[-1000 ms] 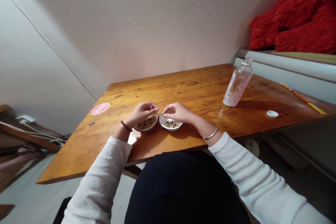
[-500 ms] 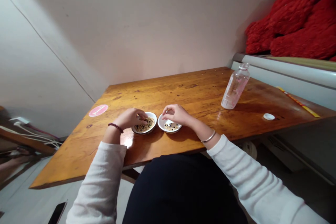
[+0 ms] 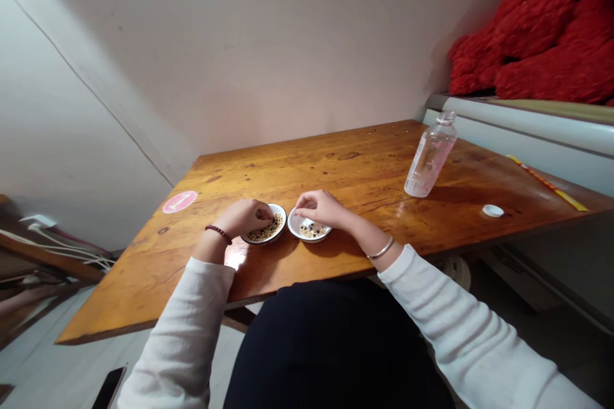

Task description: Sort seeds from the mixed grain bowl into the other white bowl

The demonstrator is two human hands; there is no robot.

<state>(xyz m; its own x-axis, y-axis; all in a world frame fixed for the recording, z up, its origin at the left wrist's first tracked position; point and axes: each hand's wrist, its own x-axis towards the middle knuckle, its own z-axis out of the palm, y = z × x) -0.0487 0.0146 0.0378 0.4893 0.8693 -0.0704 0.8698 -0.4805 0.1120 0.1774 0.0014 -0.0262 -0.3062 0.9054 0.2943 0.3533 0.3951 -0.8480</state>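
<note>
Two small white bowls stand side by side near the front edge of the wooden table. The left bowl (image 3: 284, 213) contains many pale and dark beans (image 3: 269, 229). My left hand (image 3: 242, 217) reaches into it from the left, fingertips drawn together at the beans; whatever they pinch is hidden. Fewer mixed beans (image 3: 313, 230) lie in the right bowl (image 3: 296, 222). Over that bowl's far left rim is my right hand (image 3: 322, 207), thumb and fingers pinched. I cannot tell whether they grip the rim or a bean.
A clear bottle (image 3: 430, 156) without its cap stands to the right on the table (image 3: 288, 169). Nearby lie a white cap (image 3: 492, 211) and a yellow strip (image 3: 547, 183). A pink round sticker (image 3: 180, 202) is at the left. Red plush (image 3: 542, 38) rests on the white cabinet behind.
My left hand has shifted slightly right within the left bowl, and its fingers have drawn closer together. My right hand has hardly moved.
</note>
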